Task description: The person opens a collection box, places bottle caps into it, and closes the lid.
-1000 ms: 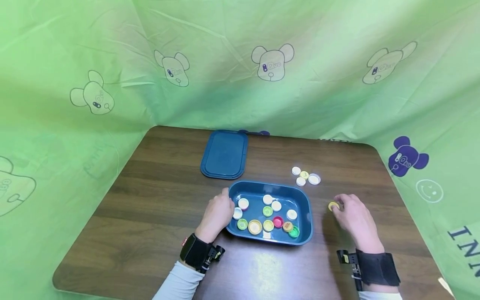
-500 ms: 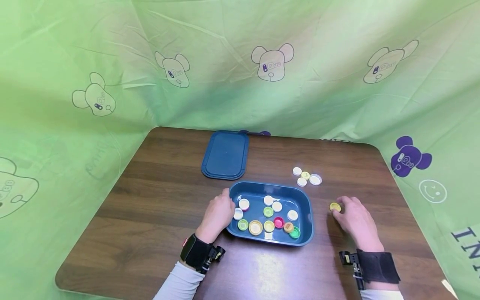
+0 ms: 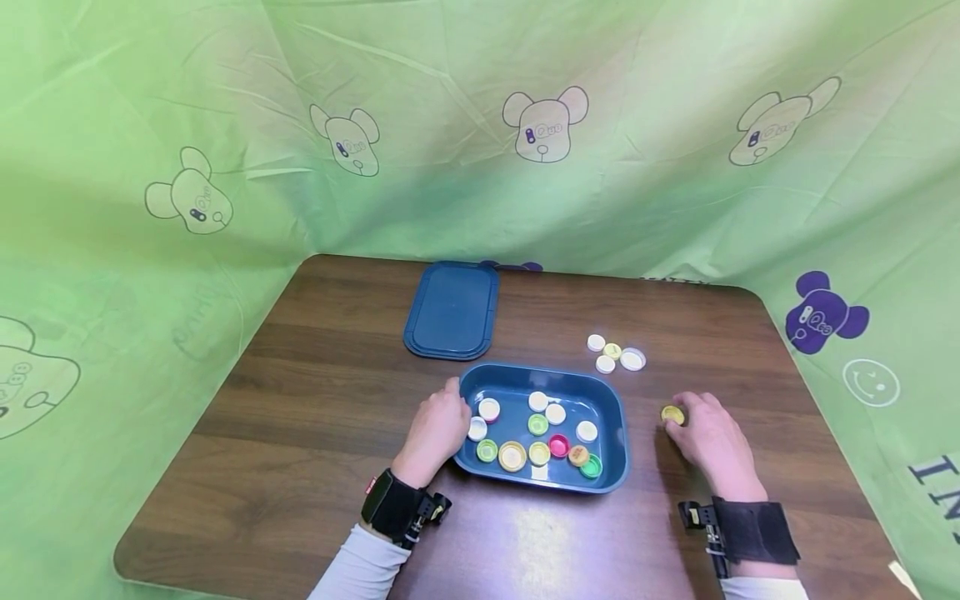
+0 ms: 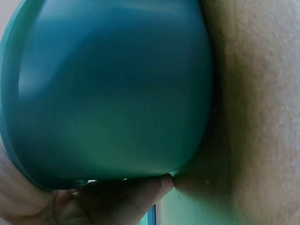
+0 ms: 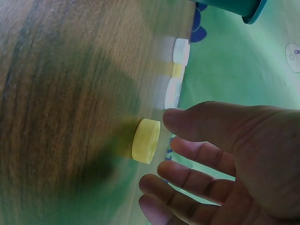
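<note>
The left hand (image 3: 435, 427) holds the left end of a blue tray (image 3: 617, 417), where several bottle caps lie inside. Seen from the left wrist, fingers (image 4: 140, 197) lie along the outer wall of the tray (image 4: 117, 103), bent at its rim. To the right of the tray, a yellow bottle cap (image 3: 672, 415) lies on the table beside the right hand (image 3: 708, 433). From the right wrist view, the thumb and fingers of the right hand (image 5: 206, 159) are spread, with a gap between them and the yellow cap (image 5: 146, 141).
Behind and right of the tray, white caps (image 3: 633, 359) and a pale yellow cap (image 3: 612, 352) form a small cluster. A flat blue lid (image 3: 452, 310) lies near the back edge of the wooden table (image 3: 315, 400). Green printed cloth (image 3: 450, 200) hangs behind.
The right hand's fingers have loosened from the yellow cap, which now shows more fully on the table. The left hand stays at the tray. The head view has shifted slightly.
</note>
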Demonstrator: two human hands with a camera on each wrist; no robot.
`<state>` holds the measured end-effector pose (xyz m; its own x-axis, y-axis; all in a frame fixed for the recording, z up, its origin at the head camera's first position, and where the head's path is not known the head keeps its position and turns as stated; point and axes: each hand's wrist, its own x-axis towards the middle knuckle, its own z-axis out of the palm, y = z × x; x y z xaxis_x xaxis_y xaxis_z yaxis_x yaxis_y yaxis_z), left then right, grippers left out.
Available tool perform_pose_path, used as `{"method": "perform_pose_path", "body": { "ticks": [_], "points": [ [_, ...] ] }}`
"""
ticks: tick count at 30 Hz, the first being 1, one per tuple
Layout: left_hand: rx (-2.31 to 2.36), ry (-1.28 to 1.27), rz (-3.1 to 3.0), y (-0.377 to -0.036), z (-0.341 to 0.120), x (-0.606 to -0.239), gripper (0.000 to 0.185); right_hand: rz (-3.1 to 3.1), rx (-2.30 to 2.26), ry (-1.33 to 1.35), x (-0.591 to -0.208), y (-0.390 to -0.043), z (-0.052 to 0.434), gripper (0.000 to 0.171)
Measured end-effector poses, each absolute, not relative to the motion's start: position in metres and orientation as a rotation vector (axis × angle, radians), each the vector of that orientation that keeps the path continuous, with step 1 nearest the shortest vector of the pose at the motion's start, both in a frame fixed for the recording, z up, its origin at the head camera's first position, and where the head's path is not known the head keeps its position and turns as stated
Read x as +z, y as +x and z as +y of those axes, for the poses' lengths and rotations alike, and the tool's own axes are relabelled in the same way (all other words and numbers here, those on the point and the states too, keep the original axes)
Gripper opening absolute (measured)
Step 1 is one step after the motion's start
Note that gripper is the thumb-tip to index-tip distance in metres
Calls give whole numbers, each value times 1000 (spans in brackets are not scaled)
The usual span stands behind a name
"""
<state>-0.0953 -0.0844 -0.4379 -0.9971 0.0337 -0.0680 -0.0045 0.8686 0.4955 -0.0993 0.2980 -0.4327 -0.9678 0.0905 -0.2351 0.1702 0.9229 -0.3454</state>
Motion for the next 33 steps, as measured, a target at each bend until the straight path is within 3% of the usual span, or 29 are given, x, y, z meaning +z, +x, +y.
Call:
{"method": "perform_pose_path", "body": {
  "ticks": [33],
  "points": [
    [804,-25,2916,-96,-82,-435,43,2864,-536,138,-439,-106,297,45]
  ]
}}
